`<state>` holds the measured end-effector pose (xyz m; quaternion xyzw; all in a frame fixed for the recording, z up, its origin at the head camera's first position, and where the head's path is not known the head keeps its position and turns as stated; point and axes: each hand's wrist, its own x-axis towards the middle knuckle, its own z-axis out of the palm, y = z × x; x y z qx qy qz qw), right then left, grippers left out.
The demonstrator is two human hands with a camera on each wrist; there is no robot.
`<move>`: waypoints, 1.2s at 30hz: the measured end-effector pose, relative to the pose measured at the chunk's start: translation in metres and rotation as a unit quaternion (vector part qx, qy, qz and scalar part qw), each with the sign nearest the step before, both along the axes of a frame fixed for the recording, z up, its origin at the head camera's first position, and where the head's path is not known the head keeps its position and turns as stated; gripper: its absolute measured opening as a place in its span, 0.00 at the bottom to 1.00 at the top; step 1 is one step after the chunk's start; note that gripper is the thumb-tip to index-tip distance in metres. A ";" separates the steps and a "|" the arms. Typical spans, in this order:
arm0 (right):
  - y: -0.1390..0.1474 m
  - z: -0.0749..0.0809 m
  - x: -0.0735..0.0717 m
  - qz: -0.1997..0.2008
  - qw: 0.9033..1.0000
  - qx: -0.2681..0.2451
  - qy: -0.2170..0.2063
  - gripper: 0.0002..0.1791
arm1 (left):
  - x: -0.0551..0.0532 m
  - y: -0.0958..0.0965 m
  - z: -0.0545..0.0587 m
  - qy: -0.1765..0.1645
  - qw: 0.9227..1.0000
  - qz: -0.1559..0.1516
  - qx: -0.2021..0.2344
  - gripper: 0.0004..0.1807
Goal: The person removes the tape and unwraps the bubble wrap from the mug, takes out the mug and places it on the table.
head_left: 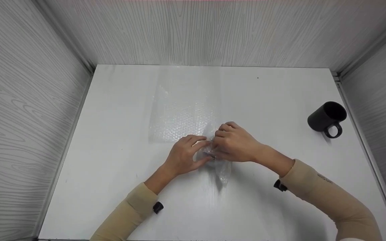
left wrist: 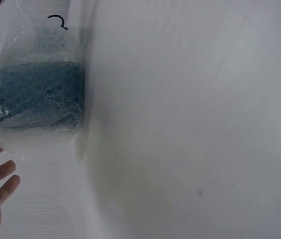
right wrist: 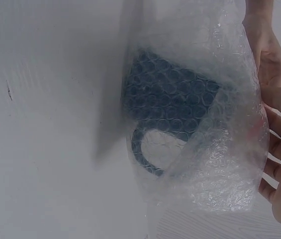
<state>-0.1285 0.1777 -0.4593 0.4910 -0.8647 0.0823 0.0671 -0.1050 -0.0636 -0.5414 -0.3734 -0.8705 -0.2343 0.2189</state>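
Note:
A dark mug (right wrist: 172, 94) with a handle shows through the clear bubble wrap (right wrist: 220, 174) around it. In the left wrist view, the wrapped mug (left wrist: 41, 94) lies on its side near the table surface. My left hand (head_left: 186, 155) holds the bundle from the left, with thumb and fingers on either side of it and some fingers loosely spread. From the right, my right hand (head_left: 235, 142) pinches the wrap with curled fingers. Both hands hide most of the bundle in the head view. A loose end of wrap hangs toward the front.
A flat sheet of bubble wrap (head_left: 186, 110) lies behind the hands on the white table (head_left: 112, 134). At the right, a second black mug (head_left: 323, 117) rests on its side. Grey wood-grain panels (head_left: 186, 33) enclose the back and sides.

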 end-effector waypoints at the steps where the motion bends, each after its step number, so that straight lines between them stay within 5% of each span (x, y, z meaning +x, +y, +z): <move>1: -0.001 0.000 0.000 -0.003 1.000 0.002 -0.008 0.11 | 0.000 0.000 0.000 0.001 1.000 0.001 -0.001 0.26; 19: -0.006 0.004 -0.006 -0.033 0.990 0.005 -0.134 0.13 | 0.002 0.000 0.002 -0.022 1.000 0.007 0.003 0.26; 36: -0.009 0.006 -0.002 -0.033 0.987 -0.016 -0.159 0.08 | 0.003 0.000 0.002 -0.012 1.000 0.015 -0.010 0.25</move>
